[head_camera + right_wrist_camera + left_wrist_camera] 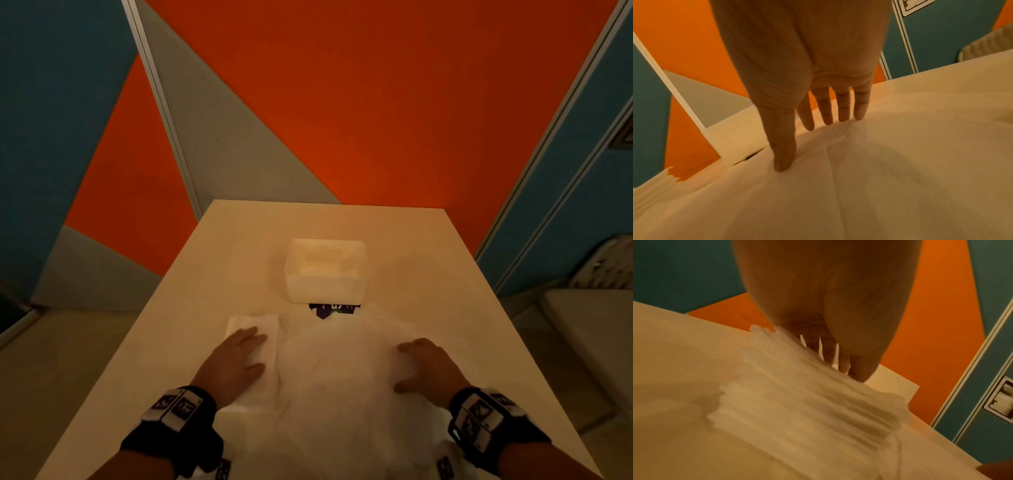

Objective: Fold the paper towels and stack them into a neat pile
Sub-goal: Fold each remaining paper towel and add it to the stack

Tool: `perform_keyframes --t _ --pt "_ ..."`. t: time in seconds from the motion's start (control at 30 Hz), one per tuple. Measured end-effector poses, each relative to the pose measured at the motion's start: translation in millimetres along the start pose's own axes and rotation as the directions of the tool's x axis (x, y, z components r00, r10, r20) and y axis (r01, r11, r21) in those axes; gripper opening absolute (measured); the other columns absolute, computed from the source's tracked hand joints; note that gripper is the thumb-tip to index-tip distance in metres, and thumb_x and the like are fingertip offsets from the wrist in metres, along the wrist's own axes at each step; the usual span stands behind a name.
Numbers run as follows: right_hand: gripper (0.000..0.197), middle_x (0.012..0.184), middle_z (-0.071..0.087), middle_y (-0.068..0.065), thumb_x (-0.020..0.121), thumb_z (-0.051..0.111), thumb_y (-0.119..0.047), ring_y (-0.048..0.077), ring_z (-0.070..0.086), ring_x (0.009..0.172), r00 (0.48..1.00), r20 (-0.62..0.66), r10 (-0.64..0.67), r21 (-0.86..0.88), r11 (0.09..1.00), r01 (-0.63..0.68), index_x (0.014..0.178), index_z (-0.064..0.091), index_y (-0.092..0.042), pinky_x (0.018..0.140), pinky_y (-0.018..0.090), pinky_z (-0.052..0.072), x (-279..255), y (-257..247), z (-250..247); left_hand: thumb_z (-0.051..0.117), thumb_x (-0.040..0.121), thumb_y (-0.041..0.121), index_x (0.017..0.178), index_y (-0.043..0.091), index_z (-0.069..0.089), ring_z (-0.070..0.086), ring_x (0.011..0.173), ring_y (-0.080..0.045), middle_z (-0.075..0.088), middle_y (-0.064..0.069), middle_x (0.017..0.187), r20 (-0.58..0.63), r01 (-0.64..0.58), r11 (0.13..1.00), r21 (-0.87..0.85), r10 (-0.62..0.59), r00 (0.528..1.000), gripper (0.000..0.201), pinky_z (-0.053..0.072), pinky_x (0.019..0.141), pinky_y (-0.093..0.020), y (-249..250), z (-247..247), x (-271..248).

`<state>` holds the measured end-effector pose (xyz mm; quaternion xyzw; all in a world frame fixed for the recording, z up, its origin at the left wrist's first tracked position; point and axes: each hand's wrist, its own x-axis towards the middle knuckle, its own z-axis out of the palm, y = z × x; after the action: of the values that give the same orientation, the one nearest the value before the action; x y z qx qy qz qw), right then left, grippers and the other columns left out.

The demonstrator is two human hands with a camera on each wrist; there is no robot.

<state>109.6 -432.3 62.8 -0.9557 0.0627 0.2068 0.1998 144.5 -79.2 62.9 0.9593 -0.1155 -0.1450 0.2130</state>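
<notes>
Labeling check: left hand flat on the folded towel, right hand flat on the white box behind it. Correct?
Not quite. The right hand lies flat on the loose paper towel, not the white box, which stands untouched farther back in the head view. The left hand is flat on the folded towel.

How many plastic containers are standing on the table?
1. The white plastic container stands at the table's far middle, beyond both hands. Nothing shows another.

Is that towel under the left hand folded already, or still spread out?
Folded. The paper towel under the left hand is a narrow, straight-edged rectangle; the loose sheet beside it lies wide and rumpled.
</notes>
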Motion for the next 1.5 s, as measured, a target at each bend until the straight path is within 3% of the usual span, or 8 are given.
perform_keyframes --t 0.17,0.3,0.67,0.8,1.0,1.17,1.3,1.5 --pt "0.078 0.153 0.020 -0.012 0.075 0.074 -0.049 0.016 0.021 0.138 0.964 0.111 -0.242 -0.193 0.946 0.260 0.141 0.033 -0.043 0.115 0.036 0.021 -9.4 -15.2 5.0 0.018 0.051 0.079 0.145 0.035 0.030 0.013 0.145 -0.012 0.016 0.011 0.157 0.001 0.054 0.998 0.042 -0.054 0.999 0.104 0.016 0.116 -0.027 0.6 0.5 -1.4" --pt "0.061 0.152 0.023 -0.014 0.082 0.066 -0.045 0.012 0.024 0.138 0.943 0.101 -0.316 -0.198 0.923 0.330 0.138 0.040 -0.041 0.113 0.031 0.022 -13.6 -18.1 12.4 0.040 0.051 0.089 0.145 0.041 0.020 -0.001 0.146 -0.029 0.001 0.006 0.158 -0.022 0.198 0.979 0.047 -0.197 0.980 0.107 0.014 0.118 -0.045 11.2 6.4 -3.2" --pt "0.035 0.140 0.043 -0.010 0.094 0.046 -0.025 0.014 0.041 0.128 0.916 -0.029 -0.399 -0.216 0.897 0.384 0.128 0.054 -0.026 0.104 0.023 0.032 -18.4 -19.1 21.7 0.058 0.081 0.055 0.149 0.029 0.011 0.014 0.141 -0.033 -0.004 -0.006 0.157 -0.083 0.302 0.953 0.029 -0.299 0.951 0.086 0.027 0.113 -0.041 24.4 13.8 -6.4" --pt "0.041 0.121 0.058 -0.004 0.094 0.030 -0.041 0.018 0.053 0.109 0.917 -0.088 -0.389 -0.192 0.910 0.368 0.109 0.061 -0.021 0.092 0.026 0.039 -15.8 -17.5 23.7 0.047 0.083 0.067 0.149 0.031 0.012 0.005 0.144 -0.035 -0.006 -0.004 0.158 -0.065 0.334 0.941 0.060 -0.330 0.942 0.083 0.019 0.116 -0.044 25.3 13.7 -9.4" --pt "0.020 0.071 0.051 -0.005 0.098 0.050 -0.021 0.008 0.044 0.060 0.918 -0.264 -0.297 0.164 0.924 0.346 0.080 0.043 -0.025 0.058 0.019 0.035 -17.9 -49.7 -19.3 0.032 0.056 0.079 0.134 0.034 0.043 0.020 0.141 -0.022 0.031 0.003 0.148 -0.157 0.123 0.984 -0.131 -0.143 0.977 0.091 0.020 0.116 -0.035 41.8 -3.1 -4.2" --pt "0.011 0.076 0.067 0.010 0.098 0.048 -0.008 0.014 0.062 0.056 0.960 -0.234 -0.151 0.754 0.595 0.278 0.090 0.054 -0.011 0.049 0.024 0.047 -32.2 -85.8 -65.5 0.067 0.065 0.035 0.110 0.038 0.055 0.047 0.122 -0.011 0.054 0.010 0.126 0.083 0.069 0.827 -0.558 -0.027 0.996 0.046 0.037 0.098 -0.023 66.3 -21.9 0.9" --pt "0.020 0.098 0.070 0.018 0.095 0.048 -0.004 0.028 0.066 0.081 0.978 -0.169 -0.123 0.940 0.277 0.197 0.108 0.064 -0.004 0.068 0.035 0.055 -43.6 -101.9 -84.6 0.060 0.056 0.053 0.112 0.018 0.065 0.065 0.097 -0.012 0.068 -0.004 0.112 0.281 0.195 0.663 -0.723 0.024 0.959 0.066 0.047 0.092 -0.031 83.0 -35.0 -1.5" --pt "0.026 0.110 0.070 0.013 0.098 0.045 -0.010 0.026 0.068 0.095 0.972 -0.161 -0.172 0.983 0.061 0.174 0.116 0.064 -0.011 0.076 0.036 0.057 -53.6 -106.7 -89.0 0.035 0.079 0.060 0.085 0.002 0.072 0.065 0.070 -0.024 0.067 -0.015 0.073 0.317 0.262 0.325 -0.909 0.131 0.939 0.069 0.049 0.075 -0.036 105.8 -54.7 -11.1"
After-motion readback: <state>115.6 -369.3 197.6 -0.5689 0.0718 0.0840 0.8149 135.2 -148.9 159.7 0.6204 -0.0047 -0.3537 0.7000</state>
